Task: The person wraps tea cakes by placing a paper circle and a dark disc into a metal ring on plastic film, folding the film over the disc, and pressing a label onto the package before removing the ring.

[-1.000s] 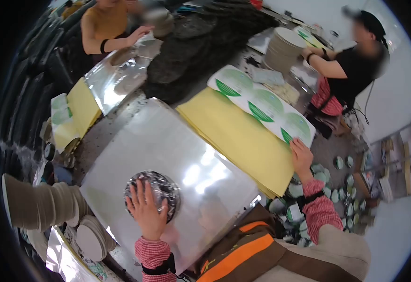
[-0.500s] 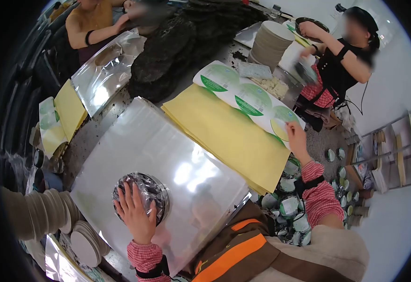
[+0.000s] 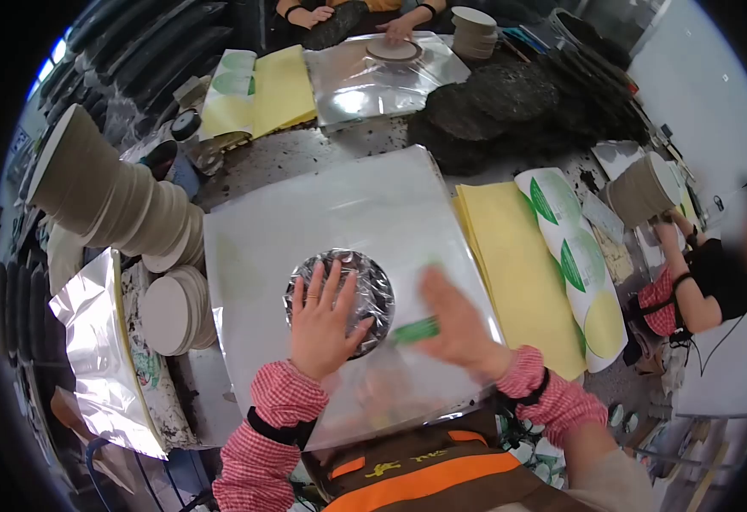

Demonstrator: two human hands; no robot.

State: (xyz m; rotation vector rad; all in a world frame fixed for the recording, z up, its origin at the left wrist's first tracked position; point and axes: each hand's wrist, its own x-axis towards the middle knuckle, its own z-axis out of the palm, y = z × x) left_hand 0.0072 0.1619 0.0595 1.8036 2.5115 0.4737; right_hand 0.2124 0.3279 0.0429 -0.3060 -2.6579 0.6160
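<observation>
My left hand (image 3: 325,326) lies flat, fingers spread, on a round dark cake wrapped in clear film (image 3: 378,294). Under the cake is a stack of clear, shiny plastic sheets (image 3: 305,218). To the right of the cake, my right hand (image 3: 459,322) is smeared by motion above the sheets. A label with green on it (image 3: 416,331) shows at its fingers, also blurred. Right of the sheets lie yellow backing sheets (image 3: 518,273) with a curled strip of round green-and-white labels (image 3: 574,235).
Grey round discs (image 3: 104,183) stand in tall stacks on the left, near a silvery sheet (image 3: 100,350). Dark cakes (image 3: 493,107) are piled at the back. One co-worker's hand (image 3: 399,30) touches a disc across the table; another co-worker (image 3: 715,286) works at the right.
My view has turned toward the table's middle. My right hand has moved from the label strip to beside the wrapped cake, bringing a label. My left hand stays on the cake.
</observation>
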